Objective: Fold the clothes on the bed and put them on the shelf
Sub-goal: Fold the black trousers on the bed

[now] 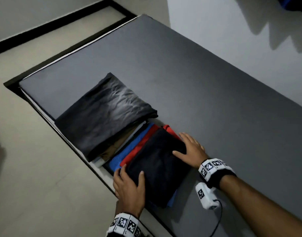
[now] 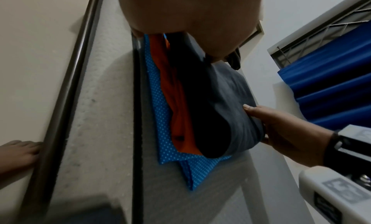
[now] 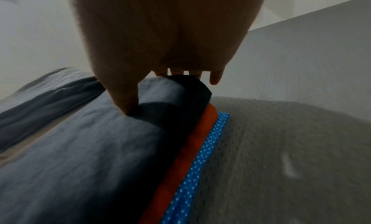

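A stack of folded clothes lies at the near edge of the grey mattress (image 1: 206, 79). Its top is a dark navy garment (image 1: 155, 166) (image 3: 80, 148), over a red one (image 1: 140, 146) (image 3: 192, 145) and a blue dotted one (image 1: 117, 162) (image 2: 158, 116). My left hand (image 1: 129, 183) grips the stack's near left corner, thumb on top and fingers round the side. On the right edge, my right hand (image 1: 191, 147) (image 2: 285, 129) holds the stack with its thumb (image 3: 128, 100) pressed into the navy cloth and fingers behind the edge.
A second pile topped by a black-grey folded garment (image 1: 104, 113) lies just beyond, over tan and white pieces. The black bed frame (image 1: 11, 84) borders the pale floor (image 1: 35, 168) to the left. A bare foot (image 2: 18, 154) stands by the frame. A blue curtain (image 2: 331, 78) hangs right.
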The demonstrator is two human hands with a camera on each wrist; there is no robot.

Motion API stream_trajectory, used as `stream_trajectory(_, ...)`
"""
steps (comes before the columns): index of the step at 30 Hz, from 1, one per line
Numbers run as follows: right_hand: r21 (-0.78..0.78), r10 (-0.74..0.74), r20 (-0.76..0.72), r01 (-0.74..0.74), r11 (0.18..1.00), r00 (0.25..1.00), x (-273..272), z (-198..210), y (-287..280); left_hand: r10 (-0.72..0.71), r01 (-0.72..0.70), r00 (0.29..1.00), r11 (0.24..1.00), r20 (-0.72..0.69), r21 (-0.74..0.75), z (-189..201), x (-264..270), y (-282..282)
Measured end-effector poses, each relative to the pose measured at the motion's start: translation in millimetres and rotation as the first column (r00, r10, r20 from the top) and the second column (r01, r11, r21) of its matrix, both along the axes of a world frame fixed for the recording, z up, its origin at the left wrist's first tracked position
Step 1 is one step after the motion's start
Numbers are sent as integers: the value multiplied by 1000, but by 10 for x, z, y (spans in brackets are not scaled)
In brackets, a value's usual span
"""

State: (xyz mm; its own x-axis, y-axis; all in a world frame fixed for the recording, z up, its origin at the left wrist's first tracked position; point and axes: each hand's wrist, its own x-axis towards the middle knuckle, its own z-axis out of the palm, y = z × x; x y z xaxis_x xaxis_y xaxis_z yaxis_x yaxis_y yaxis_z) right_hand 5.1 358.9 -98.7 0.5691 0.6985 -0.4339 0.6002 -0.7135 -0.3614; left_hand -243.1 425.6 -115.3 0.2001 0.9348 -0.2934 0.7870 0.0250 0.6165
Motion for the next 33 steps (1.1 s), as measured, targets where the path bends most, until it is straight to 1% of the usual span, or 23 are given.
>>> stream_trajectory(2,32,-42,-111,46,998,993,3,-98,-7,0,-1,999,1000,44,7,-37,-23,1)
stream_trajectory(3,50,-69,-141,77,996,988,-3,-133,-16,0,-1,998,1000,69,18,-51,-40,5)
stream_trajectory(5,50,-100,-156,109,993,983,6,-162,-34,17,-18,993,1000,117,5,-77,-74,11)
stream_trajectory(8,57,-122,-191,135,989,974,37,-166,-46,102,-93,981,994,168,-59,-91,-122,10)
stream_trajectory(12,69,-142,-231,162,984,962,50,-188,-70,152,-125,971,981,183,-151,-104,-191,35)
stream_trajectory(13,69,-144,-235,165,984,961,47,-189,-74,167,-134,965,977,202,-167,-85,-209,52)
stream_trajectory(15,65,-152,-245,173,983,957,55,-184,-60,241,-173,933,952,268,-253,-56,-238,86)
stream_trajectory(19,2,-179,-274,187,982,945,130,-157,26,371,-226,890,864,266,-450,-75,-288,137)
stream_trajectory(22,-60,-204,-310,195,979,929,219,-174,118,437,-188,847,778,302,-599,-94,-316,193)
stream_trajectory(24,-85,-237,-363,222,971,901,257,-162,165,501,-150,799,701,333,-697,-32,-298,212)
stream_trajectory(26,-110,-265,-419,241,964,869,267,-135,204,539,-72,766,614,350,-786,65,-260,208)
stream_trajectory(27,-121,-273,-441,245,962,855,269,-118,226,536,-22,762,582,363,-813,89,-250,203)
stream_trajectory(29,-128,-263,-487,230,965,833,284,-57,284,536,17,760,547,367,-837,89,-241,216)
stream_trajectory(31,-136,-247,-567,207,969,786,307,-32,334,576,9,739,510,349,-860,79,-229,250)
stream_trajectory(33,-150,-242,-600,190,970,763,321,-27,368,593,15,725,495,350,-869,35,-223,255)
